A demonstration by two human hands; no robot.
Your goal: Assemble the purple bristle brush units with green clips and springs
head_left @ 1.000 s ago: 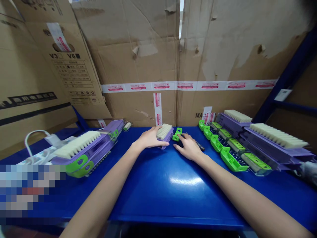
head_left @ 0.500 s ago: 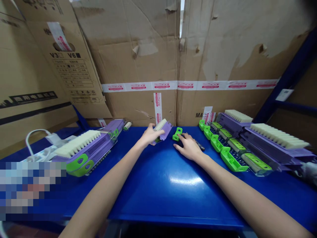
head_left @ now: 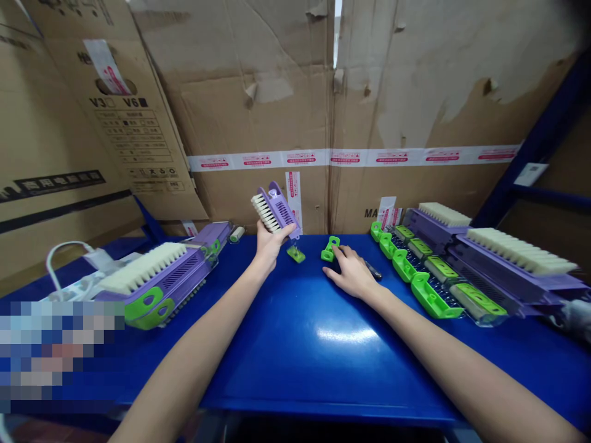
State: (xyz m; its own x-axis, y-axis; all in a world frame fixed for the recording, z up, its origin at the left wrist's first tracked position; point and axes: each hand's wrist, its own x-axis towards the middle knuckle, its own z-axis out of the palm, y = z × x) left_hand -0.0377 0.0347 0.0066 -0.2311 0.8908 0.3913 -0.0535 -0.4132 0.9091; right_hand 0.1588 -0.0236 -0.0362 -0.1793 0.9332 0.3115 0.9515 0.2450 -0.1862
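Note:
My left hand is closed around the lower end of a purple brush with cream bristles, raised above the table and tilted, its bristles facing left. Just below it, a small green-topped clear piece shows; whether it rests on the table or hangs from the brush I cannot tell. My right hand lies on the blue table with its fingers spread. Its fingertips are at a bright green plastic end piece, seemingly touching it. Partly behind that hand lies a dark, thin tool.
Purple brushes with green ends lie at left, near a white power strip. On the right are a row of green end pieces, clear green-topped parts and more purple brushes. Cardboard stands behind the blue table.
My left hand has turned the brush more upright and shifted it up and left, so the green-topped piece now shows beneath it. My right hand has stayed in place.

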